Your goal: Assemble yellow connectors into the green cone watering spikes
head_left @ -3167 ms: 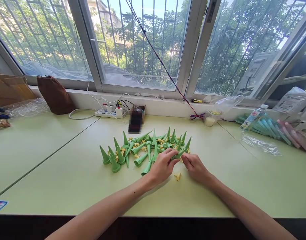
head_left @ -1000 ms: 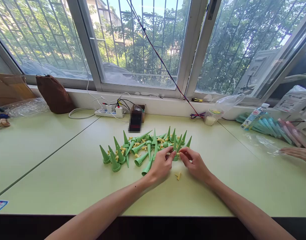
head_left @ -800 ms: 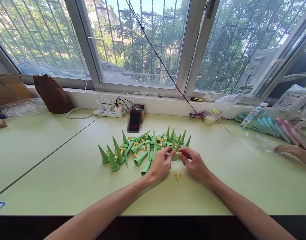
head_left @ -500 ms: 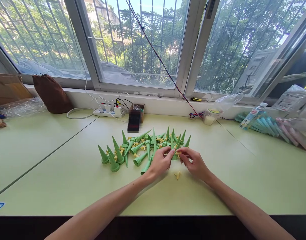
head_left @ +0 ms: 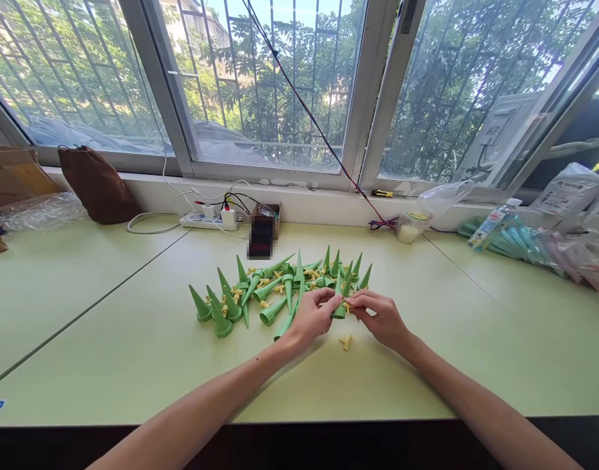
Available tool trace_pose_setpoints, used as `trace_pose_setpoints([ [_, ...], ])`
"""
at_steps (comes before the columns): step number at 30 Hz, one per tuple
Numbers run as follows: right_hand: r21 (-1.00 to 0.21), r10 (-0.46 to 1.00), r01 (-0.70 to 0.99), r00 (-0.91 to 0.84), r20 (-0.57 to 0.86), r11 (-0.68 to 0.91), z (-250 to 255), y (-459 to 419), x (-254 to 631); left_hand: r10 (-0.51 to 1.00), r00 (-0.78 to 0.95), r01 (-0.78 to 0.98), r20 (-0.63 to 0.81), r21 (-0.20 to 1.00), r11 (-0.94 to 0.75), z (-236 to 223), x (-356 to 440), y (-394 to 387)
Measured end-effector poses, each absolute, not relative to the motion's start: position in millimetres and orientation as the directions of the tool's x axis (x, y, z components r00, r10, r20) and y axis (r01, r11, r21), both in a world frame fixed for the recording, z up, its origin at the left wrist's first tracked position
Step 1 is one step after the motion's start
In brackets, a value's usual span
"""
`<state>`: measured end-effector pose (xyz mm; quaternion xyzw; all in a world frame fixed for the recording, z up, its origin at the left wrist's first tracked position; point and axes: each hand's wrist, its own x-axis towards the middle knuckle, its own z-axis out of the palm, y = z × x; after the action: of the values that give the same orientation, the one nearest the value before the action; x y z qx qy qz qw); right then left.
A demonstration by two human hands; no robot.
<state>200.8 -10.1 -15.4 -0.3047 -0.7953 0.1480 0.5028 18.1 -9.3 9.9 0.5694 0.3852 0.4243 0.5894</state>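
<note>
The left hand's fingers (head_left: 336,298) pinch a green plastic spike (head_left: 338,314), tip toward twelve o'clock, with a yellow fitting (head_left: 348,308) at its three o'clock, pinched by the right hand's fingers (head_left: 361,304).

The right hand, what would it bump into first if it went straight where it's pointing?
Just past the yellow piece at its fingertips, the right hand would probably meet the green cone in the left hand first, though depth is hard to judge.

We seem to be in a small workroom | long bench (head_left: 133,339) under our left grip (head_left: 317,317) | many green cones (head_left: 288,282) beside it | power strip (head_left: 194,223) beyond it | barred windows (head_left: 275,104) farther off
</note>
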Motion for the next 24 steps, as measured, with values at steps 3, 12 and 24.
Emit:
trace_pose_setpoints([
  [3, -0.517, 0.617, 0.348, -0.314, 0.722, 0.782, -16, -9, 202, 0.926, 0.365, -0.032, 0.098, 0.995, -0.093, 6, 17, -7],
  [12, -0.457, 0.588, 0.389, -0.353, 0.728, 0.800, -19, -7, 206, 0.921, 0.342, 0.059, 0.187, 0.974, -0.220, 1, 18, -6],
  [24, -0.517, 0.652, 0.405, -0.365, 0.664, 0.754, -18, -10, 205, 0.880, 0.333, 0.200, 0.338, 0.887, -0.416, -5, 15, -4],
])
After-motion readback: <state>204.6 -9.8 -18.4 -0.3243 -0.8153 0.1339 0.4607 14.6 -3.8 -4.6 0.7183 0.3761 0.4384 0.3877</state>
